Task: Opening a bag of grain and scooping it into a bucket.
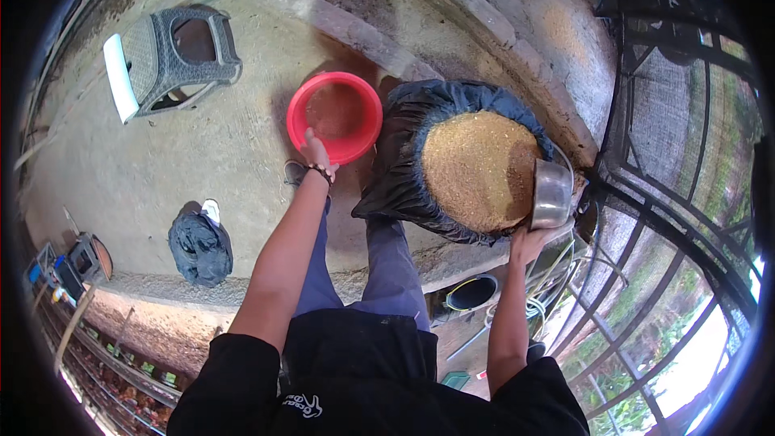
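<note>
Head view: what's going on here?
A person stands over a black sack filled with yellowish-brown granular meal. Their right hand holds a metal bowl, tipped on its side at the right edge of the meal. Their left hand is at the near rim of a red basin left of the sack, which has brownish material in its bottom; the grip there isn't clear.

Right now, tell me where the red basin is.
In the head view, the red basin is slightly left of centre, just left of the black sack, with the left hand at its near rim.
</note>
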The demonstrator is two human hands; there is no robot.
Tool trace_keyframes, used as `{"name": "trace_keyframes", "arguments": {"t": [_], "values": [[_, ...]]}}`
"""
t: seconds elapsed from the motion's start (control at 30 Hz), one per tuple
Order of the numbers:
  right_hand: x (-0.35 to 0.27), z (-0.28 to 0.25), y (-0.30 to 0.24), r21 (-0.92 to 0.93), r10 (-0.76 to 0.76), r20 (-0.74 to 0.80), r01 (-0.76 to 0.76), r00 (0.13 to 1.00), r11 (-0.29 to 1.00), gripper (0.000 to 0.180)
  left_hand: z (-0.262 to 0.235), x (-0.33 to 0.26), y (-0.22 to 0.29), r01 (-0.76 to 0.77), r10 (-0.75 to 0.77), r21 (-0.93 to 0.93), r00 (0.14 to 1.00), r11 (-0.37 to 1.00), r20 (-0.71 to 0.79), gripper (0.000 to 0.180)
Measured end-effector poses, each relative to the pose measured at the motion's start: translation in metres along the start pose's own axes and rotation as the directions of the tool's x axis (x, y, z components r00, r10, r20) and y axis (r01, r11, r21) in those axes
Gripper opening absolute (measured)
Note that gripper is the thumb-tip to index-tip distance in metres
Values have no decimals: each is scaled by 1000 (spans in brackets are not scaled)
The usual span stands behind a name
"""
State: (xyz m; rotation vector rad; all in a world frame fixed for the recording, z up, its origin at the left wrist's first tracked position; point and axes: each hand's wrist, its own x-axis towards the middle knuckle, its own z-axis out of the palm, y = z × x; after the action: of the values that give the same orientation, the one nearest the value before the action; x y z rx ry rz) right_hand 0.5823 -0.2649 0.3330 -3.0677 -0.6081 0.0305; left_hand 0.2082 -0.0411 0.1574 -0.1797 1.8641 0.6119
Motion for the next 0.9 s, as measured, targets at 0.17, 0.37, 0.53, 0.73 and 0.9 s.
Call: {"name": "trace_keyframes", "arguments": {"t": [0.17, 0.37, 0.53, 0.73, 0.9], "values": [[-22, 54, 5, 175, 72, 280, -125, 957, 977, 50, 54, -86, -47, -768, 739, 10, 620, 641, 263, 37], [-52, 111, -29, 545, -176, 491, -143, 853, 826, 32, 96, -197, -93, -939, 733, 0, 269, 345, 624, 34], [-28, 70, -35, 357, -88, 928, -793, 363, 494, 15, 113, -206, -125, -942, 633, 325, 303, 85, 713, 54], [30, 39, 1, 97, -316, 948, -919, -32, 383, 26, 123, -234, -140, -878, 379, 27, 233, 478, 896, 56], [25, 22, 14, 82, -427, 902, -996, 59, 34, 29, 111, -249, -128, -952, 517, -159, -1, 261, 856, 47]]}}
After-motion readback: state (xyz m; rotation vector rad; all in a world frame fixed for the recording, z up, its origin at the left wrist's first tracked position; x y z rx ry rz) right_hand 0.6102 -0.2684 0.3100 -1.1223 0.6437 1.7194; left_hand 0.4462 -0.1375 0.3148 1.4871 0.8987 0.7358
